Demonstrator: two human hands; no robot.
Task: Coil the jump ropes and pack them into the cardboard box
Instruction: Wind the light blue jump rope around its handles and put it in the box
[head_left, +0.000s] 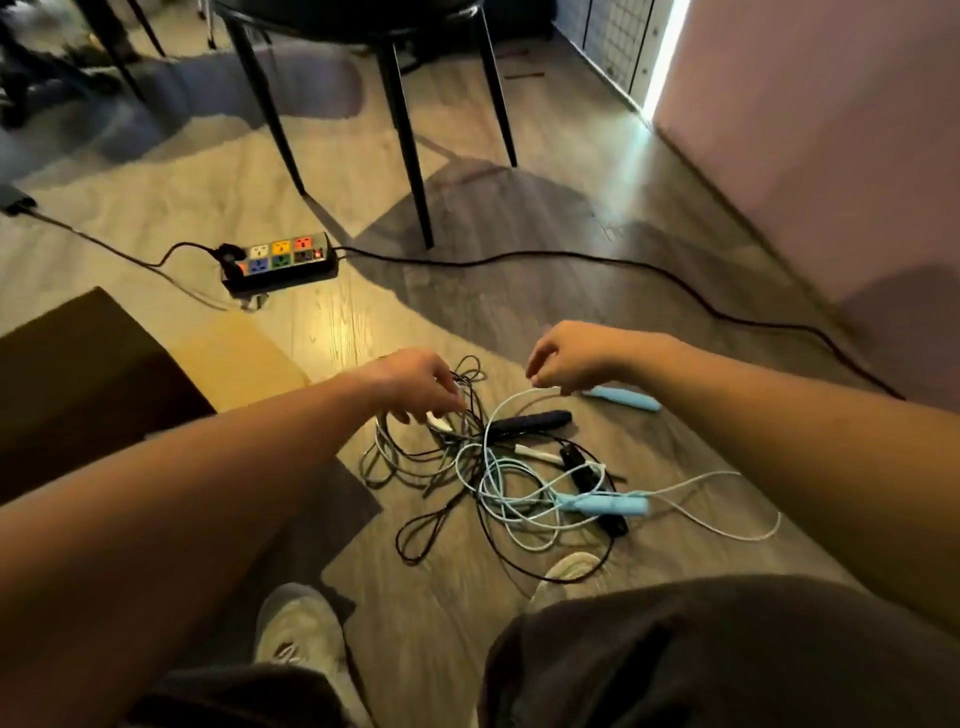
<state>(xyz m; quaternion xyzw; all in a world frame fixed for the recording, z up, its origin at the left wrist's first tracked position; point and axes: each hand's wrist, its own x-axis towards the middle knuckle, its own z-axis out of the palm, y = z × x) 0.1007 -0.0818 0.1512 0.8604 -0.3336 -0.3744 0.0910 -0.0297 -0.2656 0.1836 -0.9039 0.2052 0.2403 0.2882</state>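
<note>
A tangled heap of jump ropes (498, 483) lies on the wood floor in front of my feet: light blue cord with light blue handles (608, 504), black cord with black handles (530, 421), and a grey-white rope. My left hand (415, 382) reaches into the left side of the heap, fingers curled around a white handle and cords. My right hand (571, 358) pinches the light blue cord just left of the far blue handle (623, 397). The cardboard box (93, 374) stands open at the left, next to my left forearm.
A power strip (280, 262) with coloured sockets lies beyond the heap, its black cable (623, 260) running across the floor to the right. Black chair legs (410, 156) stand further back. A pink wall (831, 156) closes the right side. My white shoes (301, 629) are below.
</note>
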